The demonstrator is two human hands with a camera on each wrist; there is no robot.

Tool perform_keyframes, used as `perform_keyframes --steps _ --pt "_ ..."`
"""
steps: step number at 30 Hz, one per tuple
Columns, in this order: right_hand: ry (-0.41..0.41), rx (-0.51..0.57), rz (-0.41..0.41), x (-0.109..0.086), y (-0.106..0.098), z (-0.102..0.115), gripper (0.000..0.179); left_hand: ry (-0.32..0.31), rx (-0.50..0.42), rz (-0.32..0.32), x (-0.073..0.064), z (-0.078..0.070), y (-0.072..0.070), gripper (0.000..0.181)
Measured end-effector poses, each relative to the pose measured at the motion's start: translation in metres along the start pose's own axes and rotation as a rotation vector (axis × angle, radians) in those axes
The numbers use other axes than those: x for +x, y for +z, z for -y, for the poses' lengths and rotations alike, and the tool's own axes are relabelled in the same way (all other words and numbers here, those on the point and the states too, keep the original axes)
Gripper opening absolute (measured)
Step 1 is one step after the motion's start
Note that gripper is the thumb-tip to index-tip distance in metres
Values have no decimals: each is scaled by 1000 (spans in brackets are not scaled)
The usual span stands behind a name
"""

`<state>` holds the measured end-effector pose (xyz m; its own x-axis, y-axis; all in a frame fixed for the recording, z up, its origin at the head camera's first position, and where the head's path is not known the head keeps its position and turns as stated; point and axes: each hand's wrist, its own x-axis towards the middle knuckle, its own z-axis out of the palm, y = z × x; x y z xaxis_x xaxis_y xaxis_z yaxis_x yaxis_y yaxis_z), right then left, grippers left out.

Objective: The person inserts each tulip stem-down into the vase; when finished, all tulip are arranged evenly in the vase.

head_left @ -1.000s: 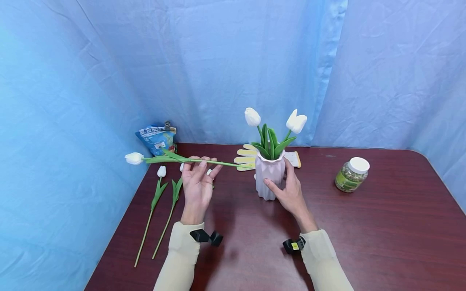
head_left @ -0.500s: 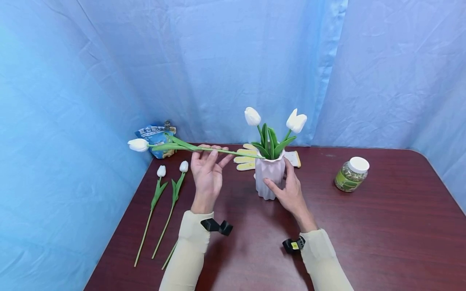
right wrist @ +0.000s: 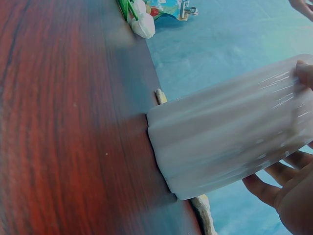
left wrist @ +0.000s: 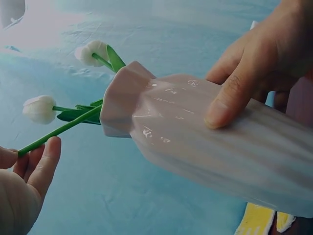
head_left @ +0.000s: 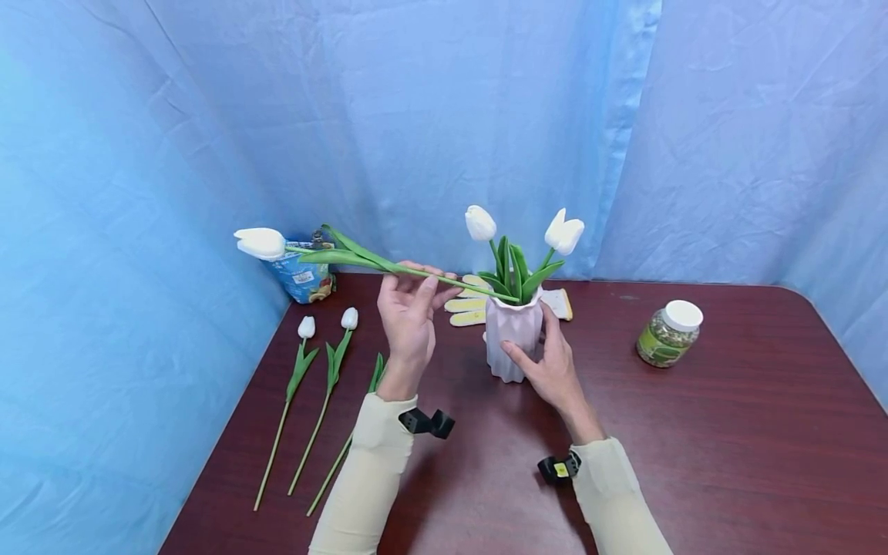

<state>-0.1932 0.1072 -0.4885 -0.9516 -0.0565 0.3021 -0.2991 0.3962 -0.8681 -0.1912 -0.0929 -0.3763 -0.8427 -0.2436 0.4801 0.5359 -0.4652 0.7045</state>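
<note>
My left hand [head_left: 408, 327] pinches the green stem of a white tulip [head_left: 260, 243] between thumb and fingers. Its bloom points left and a little up, and the stem's lower end is at the mouth of a pale pink fluted vase [head_left: 511, 339]. In the left wrist view that stem [left wrist: 61, 129] meets the vase's wavy rim [left wrist: 117, 100]. Two white tulips [head_left: 563, 231] with green leaves stand in the vase. My right hand [head_left: 555, 371] grips the vase's right side, thumb across the front; the vase is upright on the table.
Several more tulips [head_left: 336, 362] lie on the dark red table [head_left: 728, 462] at the left. A blue packet with a clip [head_left: 301, 274] stands at the back left. Behind the vase lies a yellow-and-white glove [head_left: 466, 310]. A white-lidded jar [head_left: 670, 334] is at the right.
My left hand has moved right with the tulip, bringing the stem's end to the vase mouth. The bloom end has risen, so the flower slants. My right hand stays on the vase.
</note>
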Motion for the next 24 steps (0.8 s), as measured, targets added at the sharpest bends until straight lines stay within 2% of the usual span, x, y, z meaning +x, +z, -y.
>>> perform_keyframes --steps 6,12,16,18,20,22,24 --pt "16 6 12 -1 -1 1 90 14 142 78 -1 -1 10 12" --pt "12 19 16 -1 0 1 89 6 297 163 -6 2 20 18" --pt "0 29 10 -1 0 1 89 43 509 222 -10 5 24 17" --pt "-4 35 8 0 0 0 89 62 645 231 -12 6 25 17" --pt "-7 38 7 0 0 0 89 62 739 234 -13 5 25 18" --pt "-8 39 6 -1 0 0 89 44 784 236 -14 5 24 19" --pt "-8 36 5 -1 0 0 89 17 787 231 -15 3 22 21"
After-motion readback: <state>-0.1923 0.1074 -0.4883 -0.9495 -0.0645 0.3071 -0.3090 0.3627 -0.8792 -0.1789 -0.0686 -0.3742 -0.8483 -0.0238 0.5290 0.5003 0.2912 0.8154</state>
